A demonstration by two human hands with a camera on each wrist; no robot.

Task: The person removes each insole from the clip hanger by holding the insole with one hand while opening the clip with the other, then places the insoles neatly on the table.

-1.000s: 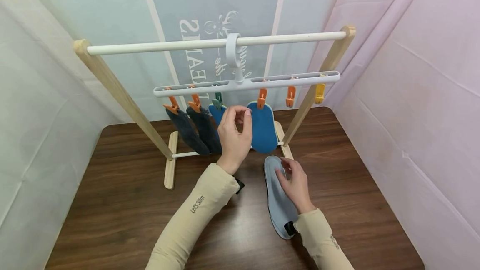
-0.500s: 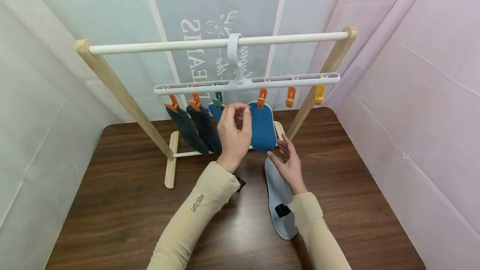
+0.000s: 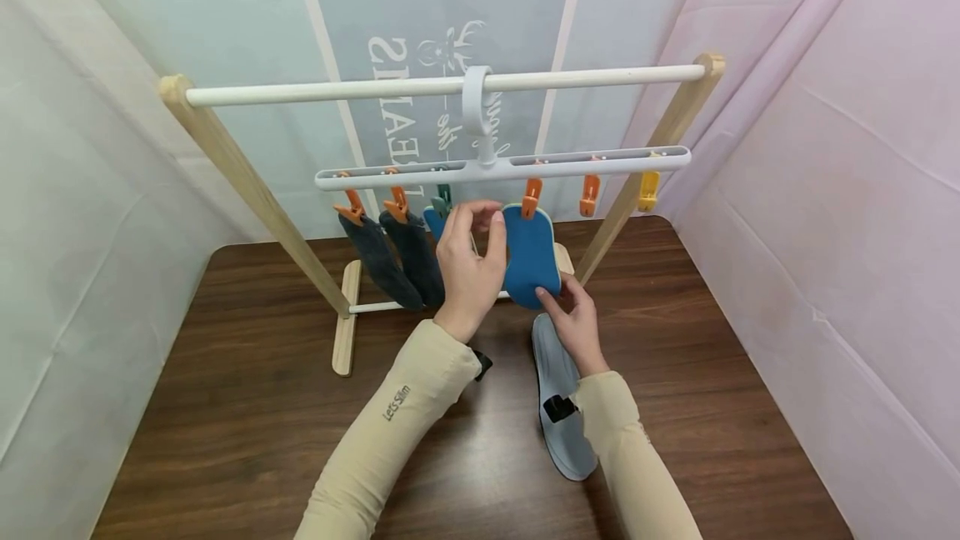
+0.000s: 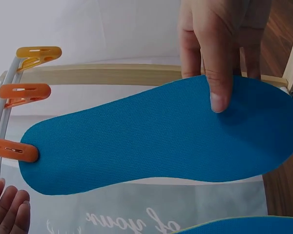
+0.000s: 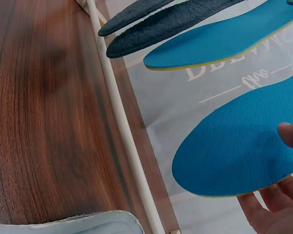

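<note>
A blue insole (image 3: 529, 252) hangs from an orange clip (image 3: 532, 200) on the white clip hanger (image 3: 577, 167). My right hand (image 3: 577, 325) pinches its lower part, thumb on the near face and fingers behind, as the left wrist view shows. Beside the clipped top end is my left hand (image 3: 471, 269), fingers loosely bent and nothing between them. Another blue insole (image 5: 215, 46) hangs from a green clip (image 3: 441, 203), partly hidden by the left hand in the head view. Below my right forearm a grey insole (image 3: 557, 432) lies on the table.
Two dark fuzzy insoles (image 3: 375, 261) hang from orange clips at the left. To the right, an orange clip (image 3: 589, 197) and a yellow clip (image 3: 648, 192) hold nothing. A wooden rack (image 3: 255, 182) with a white top bar (image 3: 330, 90) carries the hanger.
My right hand has risen from above the grey insole to the hanging blue insole and taken hold of its lower part. The left hand has stayed almost where it was.
</note>
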